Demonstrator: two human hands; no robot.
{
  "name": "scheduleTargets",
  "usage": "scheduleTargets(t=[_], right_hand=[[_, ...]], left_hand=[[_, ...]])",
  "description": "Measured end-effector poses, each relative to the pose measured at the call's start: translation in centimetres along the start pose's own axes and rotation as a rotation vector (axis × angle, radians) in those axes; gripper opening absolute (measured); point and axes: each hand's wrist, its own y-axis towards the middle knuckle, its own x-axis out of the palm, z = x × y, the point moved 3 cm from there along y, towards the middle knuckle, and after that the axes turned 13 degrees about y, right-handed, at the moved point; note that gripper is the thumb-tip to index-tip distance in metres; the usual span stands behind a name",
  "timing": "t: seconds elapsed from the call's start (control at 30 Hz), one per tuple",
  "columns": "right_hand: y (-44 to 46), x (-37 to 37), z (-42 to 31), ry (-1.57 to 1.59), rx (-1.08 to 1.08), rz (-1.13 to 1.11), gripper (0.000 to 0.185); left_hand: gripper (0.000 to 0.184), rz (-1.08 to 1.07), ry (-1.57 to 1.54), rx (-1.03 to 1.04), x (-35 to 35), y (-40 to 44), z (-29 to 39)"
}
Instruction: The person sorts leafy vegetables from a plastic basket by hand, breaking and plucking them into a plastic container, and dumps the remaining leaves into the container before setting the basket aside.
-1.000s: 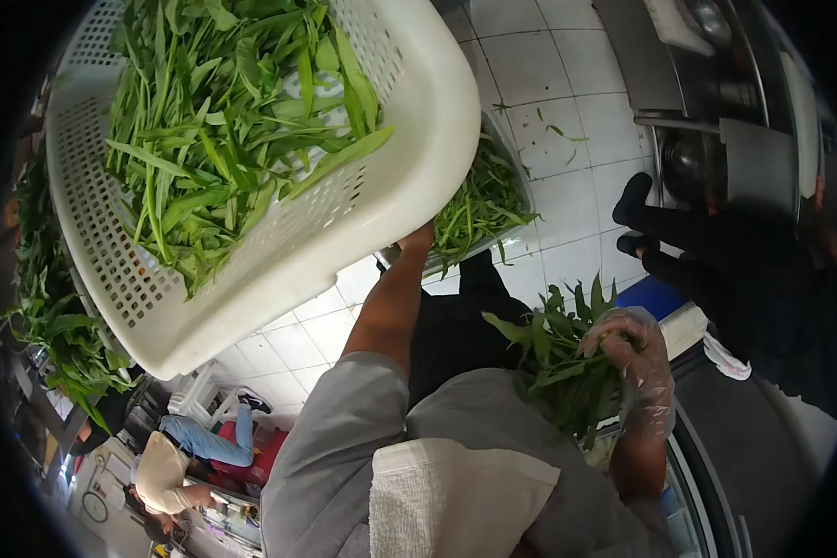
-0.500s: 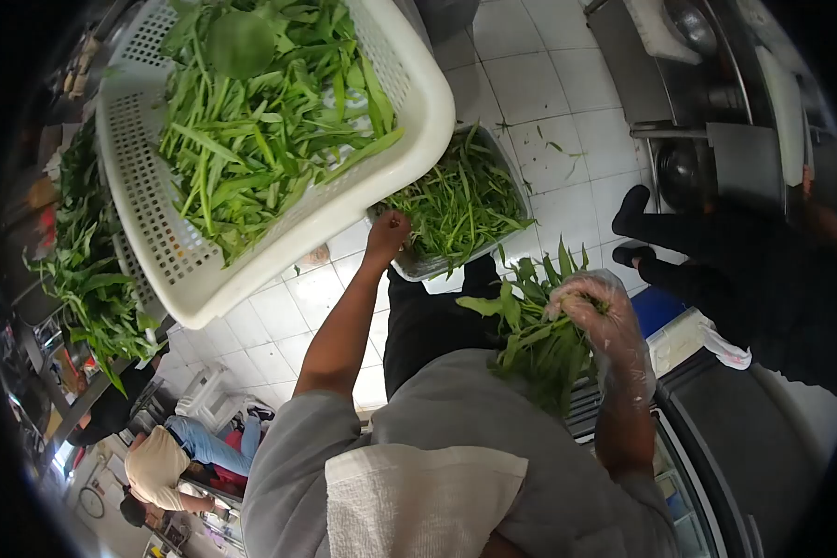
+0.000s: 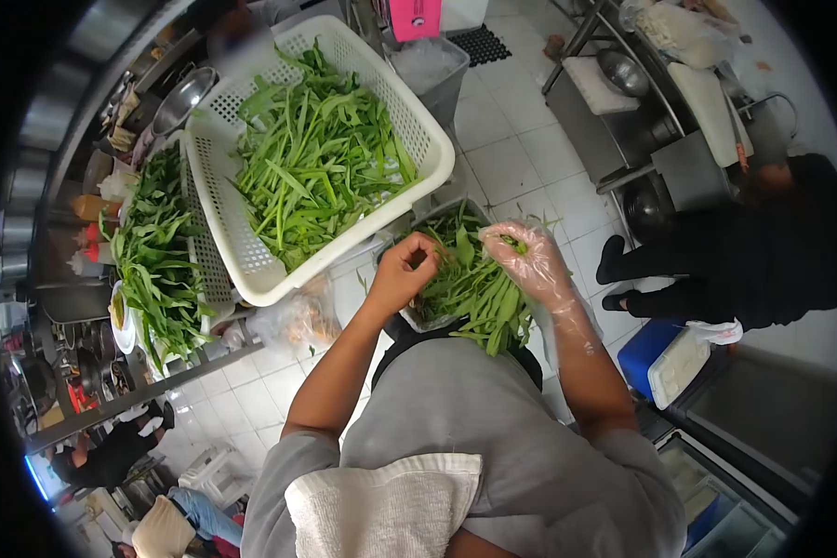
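**Bunch of greens held in the gloved hand, over a bin of greens**

A bunch of greens (image 3: pixel 495 314) is gripped in the right hand (image 3: pixel 530 265), which is covered by a clear plastic glove (image 3: pixel 575 327). The stems are enclosed by curled fingers; a bit of green is seen between thumb and forefinger. The leaves are pointed toward the front of a grey shirt (image 3: pixel 465 409). In this view the bunch is set over part of a bin (image 3: pixel 428 325); its height above the bin cannot be judged. Loose greens (image 3: pixel 454 232) are contained in the bin.

The left hand (image 3: pixel 405 277) is bare and is held near the bunch, apart from the right hand. Thumb and fingers are curled toward one another; whether anything is pinched there cannot be told.

To the upper left, a white basket (image 3: pixel 344 240) with perforated walls is filled with cut greens (image 3: pixel 316 167). Just beside it, a second basket (image 3: pixel 216 277) is largely hidden by leafy stalks (image 3: pixel 158 251). Farther up, a metal bowl (image 3: pixel 184 100) is noted.

A towel (image 3: pixel 391 502) is draped on the shirt. To the right, a person in dark clothes (image 3: pixel 735 242) is seen on the tiled floor (image 3: pixel 567 167), near a blue cooler (image 3: pixel 649 358) with a pale lid.
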Motion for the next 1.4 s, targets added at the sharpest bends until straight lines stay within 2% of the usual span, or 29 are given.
scheduleTargets(t=[0.07,0.13,0.17,0.2,0.27,0.33,0.4,0.43,0.5,0.57,0.6,0.67,0.7,0.77,0.83,0.87,0.93,1.03,1.17,1.27,1.33,1.37,1.4], right_hand=[[-0.3,1.0,-0.1,-0.015,-0.051,0.018,0.017],[-0.6,2.1,-0.3,0.016,-0.121,-0.001,0.021],[-0.9,2.4,-0.3,0.037,-0.082,0.004,0.024],[-1.1,2.8,-0.4,0.035,-0.093,0.003,0.024],[-1.4,3.6,-0.4,0.22,-0.092,-0.012,0.02],[-1.9,4.0,-0.2,0.205,-0.115,0.007,0.024],[-1.9,3.8,0.2,0.184,-0.038,0.014,0.026],[-2.0,3.4,0.1,0.151,0.013,0.024,0.025],[-2.3,2.4,-0.4,0.121,-0.139,0.05,0.019],[-2.0,0.1,1.3,-0.561,-0.739,0.08,0.015],[-2.2,-0.4,0.5,-0.549,-0.751,0.072,0.015],[-2.4,-2.5,-1.5,0.16,-0.271,0.085,0.015],[-2.6,-3.4,-2.0,0.166,-0.279,0.08,0.015],[-3.0,-5.2,-2.1,0.35,-0.133,0.099,0.015],[-3.6,-6.0,-2.2,0.434,-0.08,0.127,0.015],[-3.9,-6.2,-2.1,0.51,-0.014,0.157,0.016],[-4.1,-6.3,-2.0,0.521,-0.033,0.161,0.017],[-4.1,-6.2,-1.1,0.56,-0.078,0.174,0.017],[-3.8,-5.8,0.0,0.538,-0.072,0.175,0.016],[-3.8,-5.2,-0.1,0.629,-0.003,0.172,0.014],[-3.6,-4.7,-0.3,0.687,0.047,0.175,0.013],[-3.3,-4.4,-0.4,0.675,0.064,0.165,0.013],[-3.1,-4.2,-0.4,0.664,0.08,0.156,0.013]], left_hand=[[0.007,-0.031,-0.011,0.066,0.6,-0.3,2.7],[0.006,-0.026,0.029,-0.009,1.3,-0.8,3.5],[0.005,0.024,0.139,0.005,1.7,-0.9,3.5],[0.005,0.028,0.143,0.015,2.1,-1.1,3.9],[0.004,0.199,0.161,-0.002,2.3,-1.5,4.8],[0.005,0.241,0.197,0.027,2.6,-1.7,5.4],[0.007,0.298,0.522,0.345,2.6,-2.4,7.3],[0.009,0.265,0.509,0.344,2.7,-2.6,8.0],[0.012,0.148,0.52,0.39,2.3,-2.9,9.7],[0.011,0.164,0.607,0.382,0.2,-3.2,11.6],[0.011,0.183,0.685,0.395,-1.9,-3.0,12.1],[0.012,0.335,0.774,0.249,-7.3,-2.1,13.2],[0.011,0.449,0.876,0.274,-10.4,-1.4,13.4],[0.012,0.611,1.15,0.143,-16.4,0.5,12.3],[0.019,0.594,1.374,-0.064,-21.6,2.6,8.7],[0.019,0.598,1.38,-0.062,-22.3,3.5,8.0],[0.027,0.358,1.487,-0.63,-23.4,4.5,5.4],[0.031,0.333,1.415,-0.705,-23.1,4.6,2.7],[0.035,0.235,1.391,-0.655,-24.5,5.2,1.1],[0.04,0.348,1.291,-0.553,-24.5,5.3,1.7],[0.042,0.263,1.272,-0.607,-22.8,5.2,2.3],[0.039,0.186,1.311,-0.52,-22.4,4.8,1.5],[0.039,0.188,1.31,-0.522,-22.4,4.9,1.7]])
